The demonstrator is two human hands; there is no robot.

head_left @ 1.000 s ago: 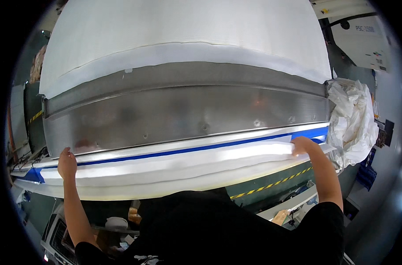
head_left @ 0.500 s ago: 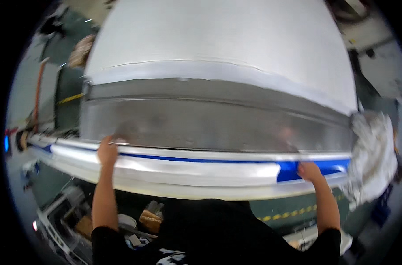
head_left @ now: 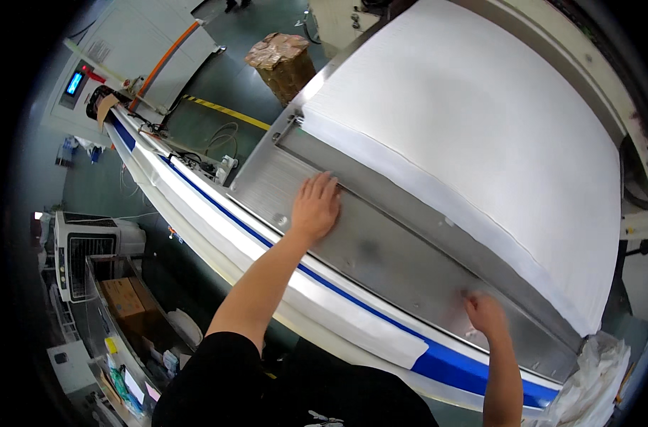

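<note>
My left hand (head_left: 315, 208) lies on a bare metal ledge (head_left: 370, 245), its fingers stretched toward a raised metal lip. Farther right, my right hand (head_left: 484, 313) is curled closed against the same ledge; what it holds, if anything, is hidden. Beyond the ledge rests a broad, thick layer of white sheet material (head_left: 480, 128) with a slightly wavy near edge. Along the ledge's near side runs a long white rail (head_left: 352, 327) with a blue band (head_left: 452, 370), between my body and the metal.
Crumpled clear plastic (head_left: 591, 377) hangs at the rail's right end. A brown wrapped bundle (head_left: 281, 65) stands on the floor beyond. At lower left are an air cooler (head_left: 89, 249) and a cart holding a cardboard box (head_left: 128, 299). Cables (head_left: 221, 139) lie beside the rail's left part.
The view has turned, so the rail now slants down to the right. Both hands have come off the rail onto the metal ledge; the left hand's fingers have spread.
</note>
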